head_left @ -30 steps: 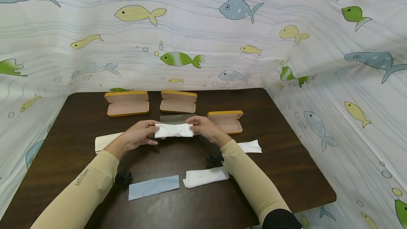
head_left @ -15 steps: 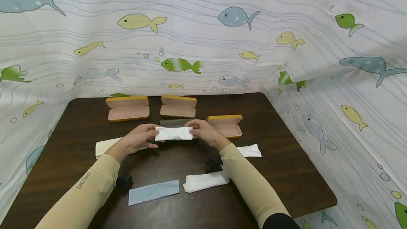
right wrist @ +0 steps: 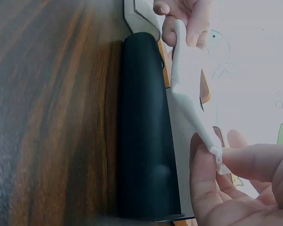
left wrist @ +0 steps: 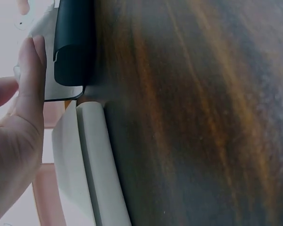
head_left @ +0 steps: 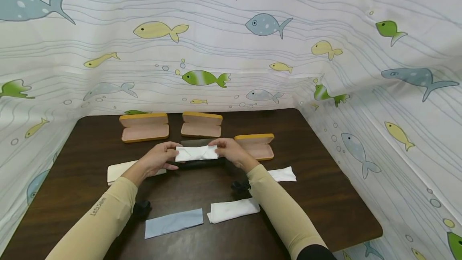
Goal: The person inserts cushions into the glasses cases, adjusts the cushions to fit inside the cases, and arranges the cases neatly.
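Observation:
A folded white cloth point(head_left: 196, 153) is stretched level between both hands, above an open black glasses case point(right wrist: 146, 127). My left hand point(head_left: 159, 159) pinches its left end with thumb and fingers. The right hand point(head_left: 232, 152) pinches the other end; in the right wrist view, thumb and fingertips meet on the cloth's edge. Edge-on there, the cloth point(right wrist: 188, 101) looks thin and slightly bent. Behind it stands the case's grey-lined lid point(head_left: 195, 143). Cloth and hands hide most of the case's inside from the head view. A cream glasses case point(left wrist: 68, 165) stands open beside the left hand.
Three open yellow glasses cases with pink lining stand farther back: left point(head_left: 144, 132), middle point(head_left: 201, 129) and right point(head_left: 261, 151). Nearer lie a folded blue cloth point(head_left: 174, 223) and a white one point(head_left: 234, 210). Another white cloth point(head_left: 283, 174) lies beyond the right forearm.
The head view has tilted up, so the table sits lower in it. Both hands and the held white cloth have shifted slightly back or up against the black case; their grip is unchanged.

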The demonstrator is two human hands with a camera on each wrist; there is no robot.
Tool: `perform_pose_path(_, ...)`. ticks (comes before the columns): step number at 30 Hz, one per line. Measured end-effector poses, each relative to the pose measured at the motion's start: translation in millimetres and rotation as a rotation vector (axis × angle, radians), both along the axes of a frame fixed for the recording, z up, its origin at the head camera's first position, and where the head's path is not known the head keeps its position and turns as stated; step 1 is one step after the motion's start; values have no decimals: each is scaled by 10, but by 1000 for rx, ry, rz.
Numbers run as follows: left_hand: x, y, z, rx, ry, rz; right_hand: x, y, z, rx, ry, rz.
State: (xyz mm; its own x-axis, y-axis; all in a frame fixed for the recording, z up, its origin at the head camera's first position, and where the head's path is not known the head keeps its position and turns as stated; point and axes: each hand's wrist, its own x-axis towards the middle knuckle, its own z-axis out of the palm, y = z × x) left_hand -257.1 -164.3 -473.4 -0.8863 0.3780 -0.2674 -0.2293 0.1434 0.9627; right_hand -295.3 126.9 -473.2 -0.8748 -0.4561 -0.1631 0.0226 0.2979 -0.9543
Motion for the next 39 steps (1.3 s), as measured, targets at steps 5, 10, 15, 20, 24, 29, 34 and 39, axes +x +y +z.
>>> perform_pose_path(5,5,25,-46,-27,8,16,28,2,-14,116,59,-14)
perform_pose_path(10,-4,79,-46,-72,33,29,48,-16,-24,230,147,-9)
perform_pose_path(15,0,152,-17,-151,107,44,50,-39,-36,409,331,50)
perform_pose_path(20,-3,202,-26,-255,189,62,67,-53,-33,488,448,79)
perform_pose_path(24,-48,224,-64,-369,275,54,67,-68,-33,512,494,78)
perform_pose_path(29,-80,252,-91,-534,407,25,96,-105,-10,568,530,59)
perform_pose_path(34,-32,279,-53,-648,498,23,133,-124,-11,668,627,56)
perform_pose_path(39,25,290,-19,-741,621,17,174,-107,-39,720,653,91)
